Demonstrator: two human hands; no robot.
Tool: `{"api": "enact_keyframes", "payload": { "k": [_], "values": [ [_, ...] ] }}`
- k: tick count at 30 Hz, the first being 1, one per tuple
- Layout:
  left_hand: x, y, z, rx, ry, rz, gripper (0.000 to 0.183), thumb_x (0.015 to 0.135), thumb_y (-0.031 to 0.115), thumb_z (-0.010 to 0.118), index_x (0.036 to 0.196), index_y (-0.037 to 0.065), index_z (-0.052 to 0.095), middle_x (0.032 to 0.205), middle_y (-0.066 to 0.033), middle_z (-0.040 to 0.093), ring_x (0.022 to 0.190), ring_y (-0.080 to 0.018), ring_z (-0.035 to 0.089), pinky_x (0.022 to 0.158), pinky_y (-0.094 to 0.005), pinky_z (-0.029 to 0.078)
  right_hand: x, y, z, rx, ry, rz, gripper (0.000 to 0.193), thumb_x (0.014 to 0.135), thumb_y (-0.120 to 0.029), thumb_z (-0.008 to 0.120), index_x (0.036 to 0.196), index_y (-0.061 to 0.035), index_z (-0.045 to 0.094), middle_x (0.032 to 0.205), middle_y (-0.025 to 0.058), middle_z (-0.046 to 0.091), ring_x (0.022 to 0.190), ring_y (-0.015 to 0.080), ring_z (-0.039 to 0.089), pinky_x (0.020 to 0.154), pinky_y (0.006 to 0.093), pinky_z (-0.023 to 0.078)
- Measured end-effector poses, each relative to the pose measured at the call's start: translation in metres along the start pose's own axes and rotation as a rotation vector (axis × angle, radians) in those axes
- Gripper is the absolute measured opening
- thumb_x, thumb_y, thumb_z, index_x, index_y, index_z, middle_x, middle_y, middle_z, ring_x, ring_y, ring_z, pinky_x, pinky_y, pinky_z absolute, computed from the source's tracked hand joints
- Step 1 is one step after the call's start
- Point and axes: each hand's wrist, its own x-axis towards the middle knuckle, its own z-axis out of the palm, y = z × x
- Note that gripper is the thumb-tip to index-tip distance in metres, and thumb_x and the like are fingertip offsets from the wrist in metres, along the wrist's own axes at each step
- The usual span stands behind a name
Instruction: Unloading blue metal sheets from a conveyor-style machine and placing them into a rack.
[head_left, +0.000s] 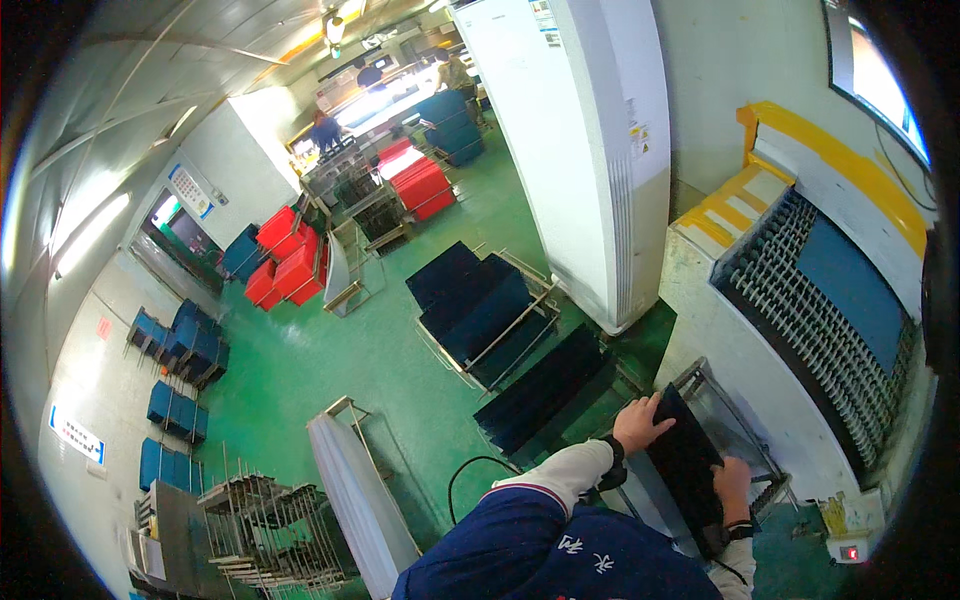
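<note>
A long, narrow dark panel (688, 458), or a stack of such panels, lies in front of me at a metal rack. My left hand (640, 426) rests at its far left edge, thumb and fingers spread and touching the surface. At the right side of the panel is my right hand (733, 486), its fingers bent round the edge and partly hidden. The metal rack (745, 420) shows beyond and to the right of the panel. Just left of my left hand, another row of dark panels (545, 392) stands at an angle.
On the right stands a white machine (765, 390) with rows of rollers (800, 300) and a blue panel (850, 285). A tall white cabinet (580, 150) rises ahead. Left are a cart of dark panels (485, 315), a white-covered rack (360, 500) and red bins (300, 270). People work far back.
</note>
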Motion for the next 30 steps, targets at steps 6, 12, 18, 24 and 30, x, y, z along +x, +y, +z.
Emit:
{"api": "enact_keyframes", "payload": {
  "k": [6, 12, 18, 24, 30],
  "values": [
    [0.002, 0.002, -0.005, -0.022, -0.041, 0.002, 0.073, 0.089, 0.053, 0.064, 0.140, 0.005, 0.045, 0.111, -0.0197, 0.063, 0.103, -0.0380, 0.061, 0.088, -0.0456, 0.051, -0.008, -0.042, -0.121, 0.017, 0.104, -0.039, 0.034, 0.075, -0.031, 0.074, 0.078, 0.0015, 0.065, 0.080, 0.0240, 0.064, 0.080, 0.0463, 0.061, 0.071, 0.0538, 0.046],
    [-0.002, -0.002, -0.006, -0.013, -0.005, -0.005, 0.072, 0.088, 0.053, 0.065, 0.139, 0.006, 0.045, 0.110, -0.0198, 0.064, 0.102, -0.0388, 0.061, 0.088, -0.0468, 0.050, -0.023, -0.001, -0.189, 0.245, 0.251, 0.042, 0.035, 0.076, -0.027, 0.074, 0.090, 0.0031, 0.065, 0.084, 0.0264, 0.061, 0.081, 0.0435, 0.059, 0.073, 0.0506, 0.045],
    [0.005, 0.002, -0.002, -0.031, -0.064, 0.009, 0.073, 0.086, 0.053, 0.066, 0.138, 0.005, 0.048, 0.111, -0.0192, 0.063, 0.105, -0.0381, 0.060, 0.088, -0.0471, 0.051, -0.027, 0.049, -0.205, 1.117, 0.745, 0.432, 0.040, 0.087, -0.031, 0.070, 0.112, 0.0004, 0.066, 0.097, 0.0123, 0.065, 0.082, 0.0277, 0.059, 0.072, 0.0419, 0.047],
    [0.015, 0.006, -0.002, -0.058, -0.044, 0.020, 0.058, 0.084, 0.050, 0.070, 0.117, 0.004, 0.056, 0.097, -0.0195, 0.066, 0.093, -0.0399, 0.063, 0.079, -0.0503, 0.051, -0.019, 0.093, -0.178, 1.515, 0.522, 0.543, 0.030, 0.087, -0.023, 0.072, 0.107, -0.0010, 0.066, 0.102, 0.0069, 0.066, 0.086, 0.0206, 0.062, 0.073, 0.0357, 0.052],
    [0.009, -0.013, 0.018, 0.077, 0.062, 0.103, 0.072, 0.084, 0.053, 0.069, 0.132, 0.001, 0.052, 0.107, -0.0199, 0.066, 0.098, -0.0387, 0.063, 0.084, -0.0471, 0.051, 0.002, 0.029, -0.158, 2.095, 0.517, 0.467, 0.012, 0.090, -0.016, 0.069, 0.097, -0.0073, 0.066, 0.092, 0.0031, 0.067, 0.089, 0.0204, 0.062, 0.077, 0.0387, 0.050]
  ]
}}
